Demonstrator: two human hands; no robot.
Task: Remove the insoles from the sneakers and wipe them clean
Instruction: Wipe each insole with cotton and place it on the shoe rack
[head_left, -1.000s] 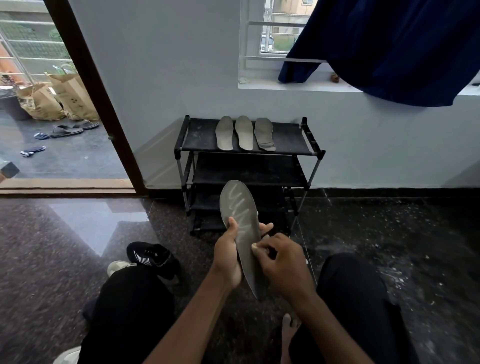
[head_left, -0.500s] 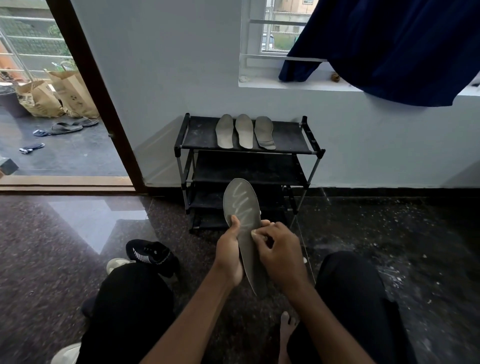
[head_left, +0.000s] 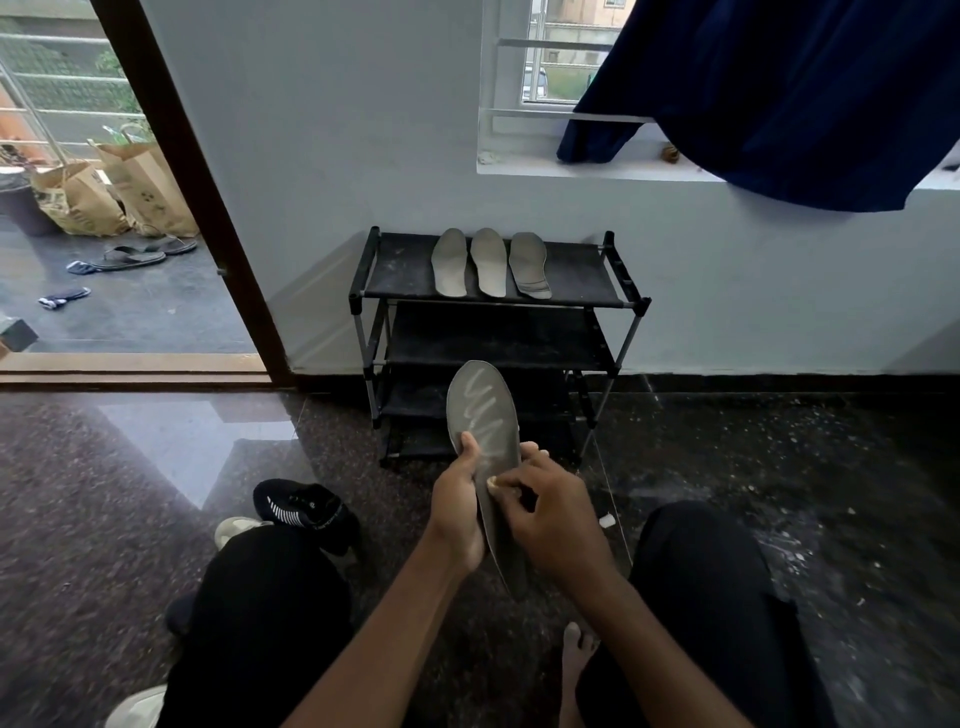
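Here, a person sits on a dark polished floor, knees apart in black trousers, facing a low black shoe rack against a pale wall. The left hand grips a grey insole upright in front of the rack's lower shelves, with the thumb pressed on its front face and the other fingers curled round behind its edge. Pale zigzag streaks run down the insole's upper half. The right hand, fingers curled, pinches a small pale wad against the insole's face just beside the left thumb; the wad is too small to tell what it is made of. Three more insoles lie side by side at the middle of the rack's top shelf. A black sneaker with white stripes lies on the floor by the person's left knee, with a pale shoe just beside it. A dark blue cloth hangs over the window ledge at upper right. Past the dark door frame at left stand brown paper bags, with sandals near them.
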